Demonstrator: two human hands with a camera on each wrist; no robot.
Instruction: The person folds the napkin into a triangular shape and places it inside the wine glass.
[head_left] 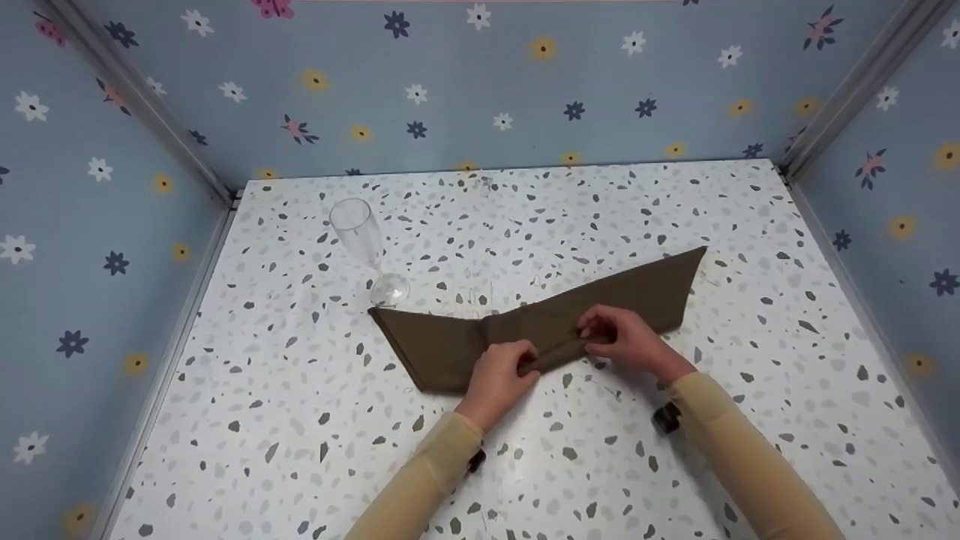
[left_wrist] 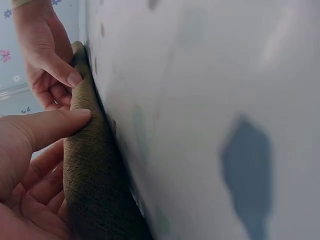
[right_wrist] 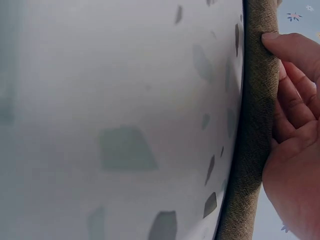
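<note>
A folded brown cloth (head_left: 630, 292) lies across the table in a shallow V, its right part angled toward the far right. My left hand (head_left: 501, 379) pinches the cloth's near edge just right of the bend. In the left wrist view, the left thumb (left_wrist: 60, 122) presses on a thick, rounded fold while the fingers sit behind it. Farther right along that edge, my right hand (head_left: 626, 341) holds the cloth between thumb and curled fingers. The right wrist view shows the right thumb (right_wrist: 292, 47) on the rounded edge; the cloth partly hides the fingertips.
A clear champagne flute (head_left: 364, 236) stands beyond the cloth's left end, its foot close to the cloth's corner. The white speckled table (head_left: 300, 450) is bounded by blue flowered panels (head_left: 450, 82) at the back and both sides.
</note>
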